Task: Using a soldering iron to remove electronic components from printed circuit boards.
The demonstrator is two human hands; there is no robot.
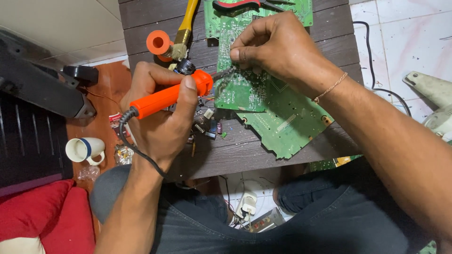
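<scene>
My left hand (160, 113) grips an orange soldering iron (172, 94) by its handle, its dark tip reaching right onto a green circuit board (278, 117). The board lies on a dark wooden table (245, 150). My right hand (273, 44) rests on the board with fingers pinched together at the iron's tip, apparently on a thin wire too small to make out. A black cord (139, 153) runs from the iron's rear down past my wrist. Small loose electronic parts (209, 124) lie on the table beside my left hand.
An orange spool (158, 43) and a yellow-handled tool (187, 21) lie at the table's far left. Red-handled pliers (235, 4) rest on a second green board at the top. A white mug (84, 149) stands on the floor left. A red cushion (42, 211) lies nearby.
</scene>
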